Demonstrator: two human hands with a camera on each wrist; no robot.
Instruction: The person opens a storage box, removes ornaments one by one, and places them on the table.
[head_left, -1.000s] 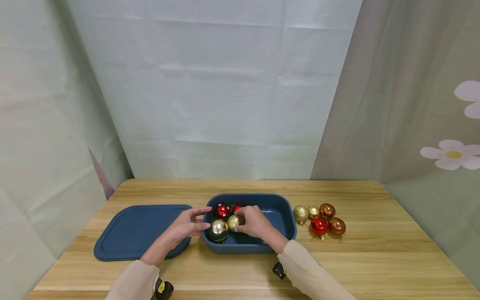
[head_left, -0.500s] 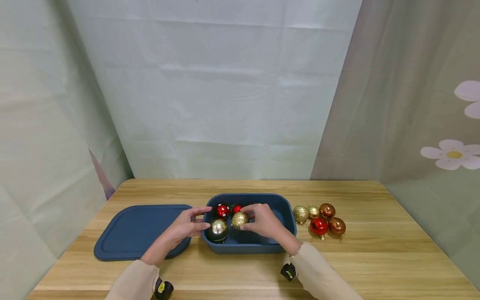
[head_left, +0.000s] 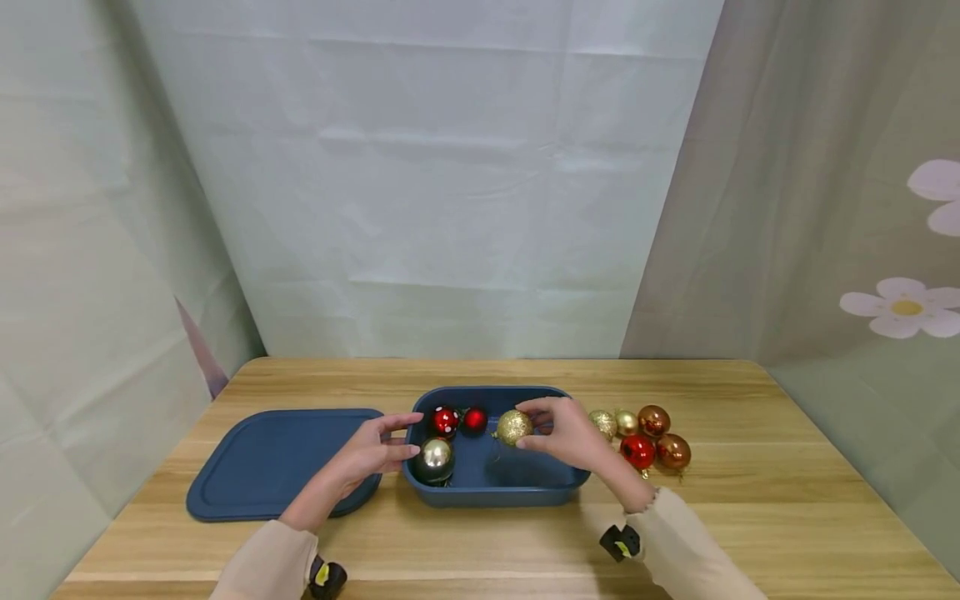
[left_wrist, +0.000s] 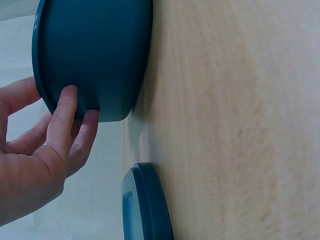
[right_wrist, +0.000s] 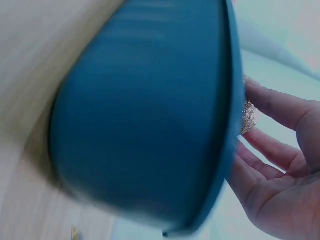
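One glitter gold bauble [head_left: 514, 427] had risen from the blue box [head_left: 495, 492], pinched by the right hand [head_left: 564, 430] above its right half; left hand [head_left: 371, 451] steadied the box's left wall, fingers fairly straight.

A light wooden worktop [head_left: 750, 517] stood against pale, creased fabric sheets [head_left: 450, 208] that hung as a backdrop behind and to the left. On the right, a grey-green curtain [head_left: 810, 250] carried printed pink-white flowers [head_left: 903, 308]. Light was soft and even.
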